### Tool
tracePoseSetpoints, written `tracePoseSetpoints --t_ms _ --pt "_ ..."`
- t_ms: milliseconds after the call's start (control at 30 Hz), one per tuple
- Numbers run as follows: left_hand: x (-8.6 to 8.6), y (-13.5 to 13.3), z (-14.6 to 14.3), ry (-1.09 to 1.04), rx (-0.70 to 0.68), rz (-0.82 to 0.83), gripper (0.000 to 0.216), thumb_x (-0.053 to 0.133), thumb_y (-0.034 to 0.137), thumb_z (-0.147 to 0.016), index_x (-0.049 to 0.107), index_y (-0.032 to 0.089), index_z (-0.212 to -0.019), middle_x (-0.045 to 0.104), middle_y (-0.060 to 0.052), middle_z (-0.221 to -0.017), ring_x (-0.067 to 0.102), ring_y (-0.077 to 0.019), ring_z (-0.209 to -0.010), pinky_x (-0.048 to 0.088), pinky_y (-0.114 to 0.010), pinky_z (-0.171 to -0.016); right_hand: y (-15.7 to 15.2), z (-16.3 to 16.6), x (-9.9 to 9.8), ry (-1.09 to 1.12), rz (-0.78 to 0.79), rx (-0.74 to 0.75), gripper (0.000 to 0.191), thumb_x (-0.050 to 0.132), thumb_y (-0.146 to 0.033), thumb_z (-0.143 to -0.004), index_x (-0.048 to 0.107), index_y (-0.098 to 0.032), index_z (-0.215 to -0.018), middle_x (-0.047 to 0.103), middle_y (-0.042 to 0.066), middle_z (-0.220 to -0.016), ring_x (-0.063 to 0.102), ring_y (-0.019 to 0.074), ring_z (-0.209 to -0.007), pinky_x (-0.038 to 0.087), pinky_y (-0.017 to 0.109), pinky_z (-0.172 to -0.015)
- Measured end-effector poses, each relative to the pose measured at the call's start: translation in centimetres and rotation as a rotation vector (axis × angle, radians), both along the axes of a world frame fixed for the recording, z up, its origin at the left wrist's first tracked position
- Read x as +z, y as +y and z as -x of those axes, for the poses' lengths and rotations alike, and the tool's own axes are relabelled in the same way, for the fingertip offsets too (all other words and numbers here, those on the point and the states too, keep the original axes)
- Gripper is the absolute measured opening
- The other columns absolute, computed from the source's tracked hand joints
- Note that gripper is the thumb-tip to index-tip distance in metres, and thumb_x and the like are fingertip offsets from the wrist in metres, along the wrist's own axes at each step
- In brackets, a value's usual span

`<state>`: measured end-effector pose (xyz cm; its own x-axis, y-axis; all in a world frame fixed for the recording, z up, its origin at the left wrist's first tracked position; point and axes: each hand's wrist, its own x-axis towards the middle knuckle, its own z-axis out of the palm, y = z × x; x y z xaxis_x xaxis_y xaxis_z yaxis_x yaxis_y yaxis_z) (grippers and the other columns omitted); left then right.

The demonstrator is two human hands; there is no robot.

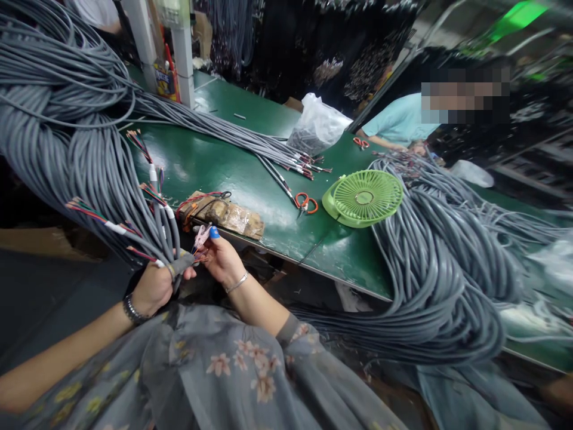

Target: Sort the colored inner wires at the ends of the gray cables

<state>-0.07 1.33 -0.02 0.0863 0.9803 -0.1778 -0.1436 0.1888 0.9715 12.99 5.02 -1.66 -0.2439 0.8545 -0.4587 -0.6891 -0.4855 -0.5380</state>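
Observation:
My left hand [154,286] is closed round one grey cable [181,263] near its stripped end, low at the left by the table edge. A thick bundle of grey cables [85,149] with coloured wire ends hangs down over that hand. My right hand [221,260] is closed on a small snipping tool [202,236] with a pale pink blade cover, and a blue cap sits on one fingertip. The tool's tip meets the cable end between the two hands.
A green table [250,179] carries a brown taped block [228,216], orange-handled scissors [305,203], a green fan [364,197], a plastic bag [317,125] and another cable heap [439,269]. A person in a light blue shirt [398,122] sits across.

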Motion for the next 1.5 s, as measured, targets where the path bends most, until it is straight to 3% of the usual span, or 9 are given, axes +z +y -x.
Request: tracePoseSetpoints --t_ms 367,600,800,900,1067,1233,1500 --pt "-0.6 -0.2 0.3 0.057 0.011 0.003 0.035 0.083 0.045 -0.063 0.062 0.022 -0.047 0.056 0.002 -0.044 0.054 -0.0152 -0.050 0.050 -0.031 -0.060 0.0 0.3 -0.3 0.005 -0.005 -0.038 0.028 0.078 -0.043 -0.086 0.069 -0.018 -0.077 0.065 -0.001 -0.066 0.053 0.0131 -0.059 0.045 0.025 -0.058" --pt "-0.4 -1.1 0.7 0.022 0.028 -0.010 0.028 0.082 0.042 -0.063 0.066 0.022 -0.051 0.058 0.002 -0.046 0.056 -0.0158 -0.051 0.050 -0.031 -0.061 0.0 0.1 -0.2 0.065 0.047 0.008 0.035 0.065 -0.052 -0.094 0.069 -0.019 -0.081 0.068 0.001 -0.075 0.057 0.0121 -0.060 0.048 0.023 -0.057" --pt "-0.3 -1.7 0.9 0.006 0.036 -0.045 0.029 0.083 0.041 -0.064 0.066 0.023 -0.049 0.060 0.001 -0.047 0.059 -0.0170 -0.054 0.050 -0.031 -0.060 0.0 0.0 -0.4 -0.001 -0.020 0.013 0.023 0.073 -0.041 -0.089 0.070 -0.018 -0.083 0.070 0.001 -0.076 0.057 0.0099 -0.059 0.049 0.021 -0.056" --pt "-0.3 -1.5 0.6 -0.009 0.065 -0.031 0.028 0.084 0.041 -0.063 0.067 0.023 -0.051 0.060 0.001 -0.047 0.059 -0.0171 -0.053 0.050 -0.031 -0.059 0.0 0.0 -0.4 -0.017 -0.035 0.013 0.026 0.070 -0.042 -0.092 0.071 -0.018 -0.082 0.071 0.002 -0.077 0.057 0.0102 -0.059 0.049 0.022 -0.056" --pt "-0.3 -0.9 0.0 0.003 0.086 -0.049 0.029 0.083 0.040 -0.063 0.066 0.022 -0.048 0.062 0.001 -0.048 0.060 -0.0158 -0.054 0.051 -0.030 -0.063 0.4 0.0 -0.4 -0.028 -0.029 0.023 0.038 0.070 -0.051 -0.091 0.071 -0.016 -0.076 0.069 0.002 -0.068 0.054 0.0100 -0.054 0.046 0.021 -0.051" --pt "-0.6 -0.4 -0.3 0.000 0.085 -0.056 0.031 0.081 0.042 -0.062 0.064 0.022 -0.046 0.060 0.001 -0.045 0.056 -0.0145 -0.050 0.048 -0.028 -0.059 0.9 0.6 -0.6 -0.015 -0.024 -0.060 0.039 0.081 -0.050 -0.082 0.067 -0.016 -0.070 0.064 -0.001 -0.059 0.052 0.0090 -0.050 0.045 0.020 -0.048" --pt "-0.8 -0.3 -0.2 0.024 0.090 -0.036 0.027 0.080 0.037 -0.061 0.064 0.021 -0.045 0.061 0.001 -0.045 0.057 -0.0141 -0.051 0.048 -0.028 -0.060 1.0 1.2 -0.6 -0.029 -0.023 -0.135 0.039 0.082 -0.048 -0.081 0.064 -0.018 -0.064 0.060 -0.002 -0.053 0.051 0.0104 -0.049 0.045 0.022 -0.049"
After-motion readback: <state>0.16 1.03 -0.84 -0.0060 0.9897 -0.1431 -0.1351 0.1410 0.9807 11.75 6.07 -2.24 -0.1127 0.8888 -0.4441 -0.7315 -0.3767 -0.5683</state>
